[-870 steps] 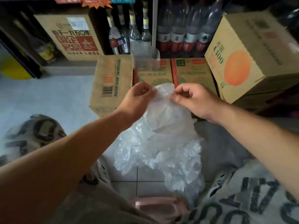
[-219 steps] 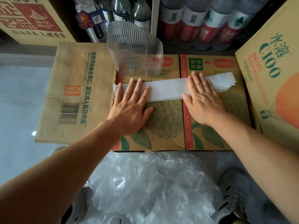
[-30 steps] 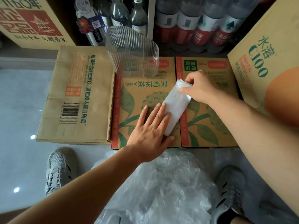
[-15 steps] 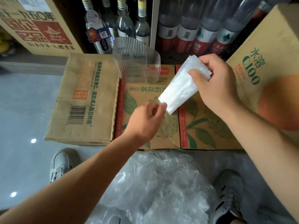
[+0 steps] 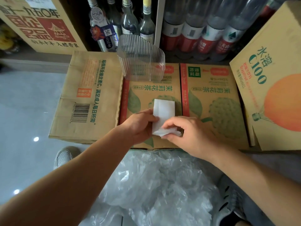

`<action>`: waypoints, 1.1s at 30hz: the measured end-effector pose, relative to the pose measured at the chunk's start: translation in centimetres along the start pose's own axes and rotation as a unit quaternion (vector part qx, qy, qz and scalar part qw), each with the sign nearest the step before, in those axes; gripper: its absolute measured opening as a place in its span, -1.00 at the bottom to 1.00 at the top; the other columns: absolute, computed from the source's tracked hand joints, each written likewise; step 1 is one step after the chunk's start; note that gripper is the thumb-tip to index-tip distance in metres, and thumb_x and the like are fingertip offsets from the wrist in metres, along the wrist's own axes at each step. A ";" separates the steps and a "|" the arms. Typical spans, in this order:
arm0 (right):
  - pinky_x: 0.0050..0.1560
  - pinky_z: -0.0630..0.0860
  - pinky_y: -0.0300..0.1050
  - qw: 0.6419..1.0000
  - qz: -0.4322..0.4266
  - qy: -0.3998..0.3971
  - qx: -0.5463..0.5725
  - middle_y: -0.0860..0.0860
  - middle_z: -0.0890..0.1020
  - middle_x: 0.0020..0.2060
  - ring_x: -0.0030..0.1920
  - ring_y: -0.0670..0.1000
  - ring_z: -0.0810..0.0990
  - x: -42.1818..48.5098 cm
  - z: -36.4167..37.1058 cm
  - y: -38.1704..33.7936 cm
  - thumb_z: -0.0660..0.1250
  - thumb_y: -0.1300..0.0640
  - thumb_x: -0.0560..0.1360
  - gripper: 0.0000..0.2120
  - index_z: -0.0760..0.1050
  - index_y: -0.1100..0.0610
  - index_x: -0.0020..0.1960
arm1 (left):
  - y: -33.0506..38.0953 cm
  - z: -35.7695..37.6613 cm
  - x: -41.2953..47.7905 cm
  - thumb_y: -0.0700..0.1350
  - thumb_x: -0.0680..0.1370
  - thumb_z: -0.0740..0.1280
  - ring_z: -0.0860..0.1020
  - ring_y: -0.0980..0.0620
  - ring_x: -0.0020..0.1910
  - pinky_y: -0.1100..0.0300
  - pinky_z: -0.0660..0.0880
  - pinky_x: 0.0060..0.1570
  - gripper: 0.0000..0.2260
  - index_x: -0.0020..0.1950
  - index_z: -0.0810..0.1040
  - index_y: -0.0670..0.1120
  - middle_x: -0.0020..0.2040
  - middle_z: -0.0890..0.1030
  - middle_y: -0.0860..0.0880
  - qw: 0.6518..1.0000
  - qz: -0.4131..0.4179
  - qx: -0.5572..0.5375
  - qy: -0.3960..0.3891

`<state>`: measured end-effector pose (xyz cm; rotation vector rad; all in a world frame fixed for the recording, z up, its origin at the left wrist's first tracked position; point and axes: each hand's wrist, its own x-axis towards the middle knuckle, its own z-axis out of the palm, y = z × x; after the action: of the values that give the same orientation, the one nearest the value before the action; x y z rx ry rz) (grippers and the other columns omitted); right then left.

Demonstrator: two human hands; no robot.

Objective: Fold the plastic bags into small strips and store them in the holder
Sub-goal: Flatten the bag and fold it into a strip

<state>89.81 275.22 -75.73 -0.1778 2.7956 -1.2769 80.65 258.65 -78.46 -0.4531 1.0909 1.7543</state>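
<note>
At the centre of the frame, the folded plastic bag strip (image 5: 163,111) lies on a tea carton (image 5: 151,95). The left hand (image 5: 141,123) and right hand (image 5: 185,132) both pinch its near end. The clear ribbed holder (image 5: 141,61) stands above it.

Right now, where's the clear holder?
Head view, upper centre: the clear holder stands on the far edge of the tea carton, in front of the bottles.

Probably shop storeroom, bottles (image 5: 187,35), drink cartons (image 5: 211,105)
</note>
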 end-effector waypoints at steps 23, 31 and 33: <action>-0.11 0.60 -0.03 0.989 -0.115 -0.067 -0.072 -0.06 0.69 -0.14 -0.11 -0.03 0.65 0.4 0.5 -0.8 0.27 0.06 0.56 -0.81 0.62 0.12 -0.04 | 1.2 -1.1 2.4 -0.44 0.60 0.22 0.71 -0.07 -0.16 0.04 0.65 -0.21 -0.72 0.11 0.59 -0.14 -0.05 0.70 -0.16 0.998 0.044 0.016 0.040; 0.06 0.49 -0.32 0.998 0.005 0.065 0.021 -0.16 0.62 -0.02 0.05 -0.19 0.59 1.9 0.2 -0.3 0.41 0.16 0.57 -0.97 0.62 0.11 0.00 | 0.5 -0.5 1.2 -0.39 0.59 0.15 0.65 -0.13 -0.06 -0.05 0.61 -0.08 -0.60 0.37 0.52 -0.14 0.10 0.65 -0.18 0.997 0.058 0.011 -0.052; 0.31 0.42 -0.18 0.994 0.055 0.094 0.000 -0.06 0.56 0.21 0.27 -0.06 0.49 3.0 -0.4 0.5 0.43 0.15 0.56 -0.98 0.61 0.08 -0.02 | 0.4 -0.3 1.0 -0.38 0.59 0.09 0.63 -0.14 -0.02 -0.15 0.54 0.07 -0.60 0.28 0.58 -0.10 0.10 0.65 -0.17 0.996 0.060 0.016 -0.059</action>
<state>86.74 275.50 -75.88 0.1019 2.9112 -1.3318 79.80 258.92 -79.14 -0.2647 1.0805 1.8413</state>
